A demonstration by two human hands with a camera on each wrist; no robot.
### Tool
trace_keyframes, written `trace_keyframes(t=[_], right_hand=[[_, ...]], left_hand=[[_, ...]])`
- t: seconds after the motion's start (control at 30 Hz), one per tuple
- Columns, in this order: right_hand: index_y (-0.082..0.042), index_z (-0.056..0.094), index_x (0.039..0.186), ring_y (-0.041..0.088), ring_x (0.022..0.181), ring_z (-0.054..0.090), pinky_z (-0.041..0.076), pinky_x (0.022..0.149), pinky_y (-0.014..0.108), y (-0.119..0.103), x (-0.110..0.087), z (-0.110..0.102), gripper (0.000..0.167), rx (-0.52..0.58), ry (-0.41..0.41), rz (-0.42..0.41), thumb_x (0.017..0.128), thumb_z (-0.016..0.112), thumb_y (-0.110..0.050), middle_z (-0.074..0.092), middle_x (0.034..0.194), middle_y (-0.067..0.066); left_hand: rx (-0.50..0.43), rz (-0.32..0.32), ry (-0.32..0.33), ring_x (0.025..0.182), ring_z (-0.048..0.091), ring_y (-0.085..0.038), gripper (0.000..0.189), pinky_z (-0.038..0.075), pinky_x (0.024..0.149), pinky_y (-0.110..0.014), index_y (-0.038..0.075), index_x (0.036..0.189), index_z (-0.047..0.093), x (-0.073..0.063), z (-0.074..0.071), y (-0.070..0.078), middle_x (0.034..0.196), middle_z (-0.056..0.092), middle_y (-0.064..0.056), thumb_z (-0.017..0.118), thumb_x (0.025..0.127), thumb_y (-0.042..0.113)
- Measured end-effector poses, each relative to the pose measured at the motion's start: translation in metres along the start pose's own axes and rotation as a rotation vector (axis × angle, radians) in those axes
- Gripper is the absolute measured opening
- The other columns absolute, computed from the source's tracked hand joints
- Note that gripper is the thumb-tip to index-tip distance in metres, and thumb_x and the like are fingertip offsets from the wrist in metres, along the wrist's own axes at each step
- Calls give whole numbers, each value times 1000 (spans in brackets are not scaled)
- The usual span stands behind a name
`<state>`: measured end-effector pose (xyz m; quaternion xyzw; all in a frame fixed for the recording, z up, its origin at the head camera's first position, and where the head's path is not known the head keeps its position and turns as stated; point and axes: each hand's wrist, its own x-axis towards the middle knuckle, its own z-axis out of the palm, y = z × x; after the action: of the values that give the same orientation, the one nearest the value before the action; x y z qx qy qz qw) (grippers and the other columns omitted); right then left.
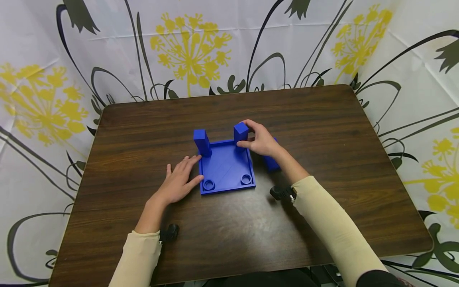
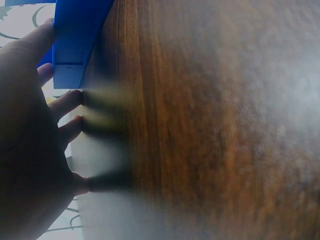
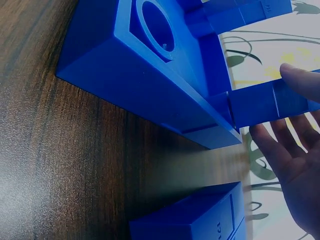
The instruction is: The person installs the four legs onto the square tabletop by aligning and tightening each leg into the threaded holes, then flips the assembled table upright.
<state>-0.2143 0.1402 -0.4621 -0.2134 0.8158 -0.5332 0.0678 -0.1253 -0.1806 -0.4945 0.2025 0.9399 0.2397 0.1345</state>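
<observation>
A blue square tray-like base [image 1: 227, 167] with a raised rim lies on the table. Two round sockets show at its near corners, the right one [image 1: 246, 179] and the left one [image 1: 208, 184]. At the far left corner a blue rectangular post [image 1: 202, 141] stands upright. My right hand [image 1: 261, 139] grips a second blue post [image 1: 240, 133] at the far right corner, thumb on the near side; in the right wrist view this post [image 3: 255, 107] meets the corner. My left hand [image 1: 179, 181] rests against the base's left side, fingers spread, thumb touching the rim.
Right of the base, partly hidden behind my right hand and forearm, another blue block [image 1: 271, 162] lies on the brown wooden table [image 1: 308, 119]. A white curtain with yellow and grey flowers [image 1: 193, 48] hangs behind the table's far edge.
</observation>
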Motion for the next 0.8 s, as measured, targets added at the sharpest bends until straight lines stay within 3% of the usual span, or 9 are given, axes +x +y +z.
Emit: trace_keyframes(t=[0.53, 0.8], right_hand=[[-4, 57, 118, 26, 102, 61, 53, 84, 41, 1, 1, 5, 47, -62, 86, 34, 79, 83, -14, 64, 108, 11], [-8, 59, 113, 24, 100, 62, 48, 80, 40, 0, 2, 7, 47, -128, 136, 45, 76, 86, -20, 67, 102, 7]], left_hand=[[5, 3, -2, 149, 10, -32, 69, -4, 105, -73, 28, 157, 19, 1, -1, 0, 161, 22, -8, 45, 100, 55], [9, -3, -3, 149, 10, -32, 69, -4, 105, -73, 29, 157, 19, 1, 0, 0, 161, 23, -7, 44, 99, 57]])
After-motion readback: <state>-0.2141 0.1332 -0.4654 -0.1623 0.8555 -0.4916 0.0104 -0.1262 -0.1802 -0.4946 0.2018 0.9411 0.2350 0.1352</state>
